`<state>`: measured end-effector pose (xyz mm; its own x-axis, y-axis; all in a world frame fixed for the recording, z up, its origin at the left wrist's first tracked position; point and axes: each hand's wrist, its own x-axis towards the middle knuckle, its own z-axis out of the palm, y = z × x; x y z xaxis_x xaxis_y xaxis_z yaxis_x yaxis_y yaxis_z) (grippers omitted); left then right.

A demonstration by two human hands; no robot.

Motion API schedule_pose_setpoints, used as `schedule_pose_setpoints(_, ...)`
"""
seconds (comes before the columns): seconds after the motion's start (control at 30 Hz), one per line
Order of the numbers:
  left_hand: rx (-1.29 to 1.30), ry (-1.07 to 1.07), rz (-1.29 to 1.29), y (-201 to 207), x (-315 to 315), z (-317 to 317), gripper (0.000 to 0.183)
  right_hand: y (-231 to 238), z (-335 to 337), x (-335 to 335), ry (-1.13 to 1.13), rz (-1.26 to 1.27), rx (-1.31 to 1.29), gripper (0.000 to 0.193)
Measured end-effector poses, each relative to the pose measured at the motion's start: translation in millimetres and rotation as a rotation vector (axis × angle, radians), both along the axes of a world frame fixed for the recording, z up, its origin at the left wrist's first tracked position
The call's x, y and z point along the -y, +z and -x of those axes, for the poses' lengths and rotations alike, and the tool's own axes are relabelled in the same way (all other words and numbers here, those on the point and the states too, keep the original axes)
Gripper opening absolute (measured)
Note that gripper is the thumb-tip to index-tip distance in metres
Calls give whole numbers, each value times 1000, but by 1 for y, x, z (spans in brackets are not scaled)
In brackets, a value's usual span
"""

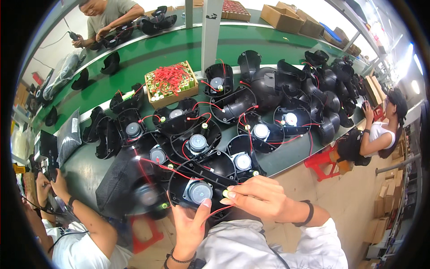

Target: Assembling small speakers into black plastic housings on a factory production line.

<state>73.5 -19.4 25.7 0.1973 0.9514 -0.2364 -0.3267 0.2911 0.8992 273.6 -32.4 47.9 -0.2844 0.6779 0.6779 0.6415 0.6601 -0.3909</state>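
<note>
My left hand [189, 224] grips the near edge of a black plastic shell, thumb resting by the round grey speaker [199, 192] mounted inside it; its other fingers are partly hidden under the shell. Between the thumb and fingers of my right hand [262, 197] is a small light-green battery [226, 193], held at the shell's right side. A red wire [219, 210] runs below it toward my left hand. Close around lie more black shells with speakers, among them one speaker [242, 162] to the upper right and another [197, 142] behind.
A cardboard box [175, 99] of batteries with red wires stands beyond the shells. Many black shells [324, 92] are heaped at the right. Behind runs a green conveyor belt [161, 51], crossed by a metal post [211, 33]. Co-workers sit at left, right and across; red stools [323, 162] stand below.
</note>
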Motion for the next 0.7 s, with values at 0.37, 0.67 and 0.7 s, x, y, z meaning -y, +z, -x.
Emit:
schedule_pose_setpoints(0.37, -91, -85, 71, 12, -13, 7, 56, 28, -12, -12, 80, 204, -59, 19)
schedule_pose_setpoints(0.67, -113, -102, -91, 14, -17, 5, 54, 41, -7, -1, 71, 42, 210, 21)
schedule_pose_setpoints(0.7, -111, -107, -96, 14, -17, 5, 54, 40, -9, -1, 90, 65, 209, 22)
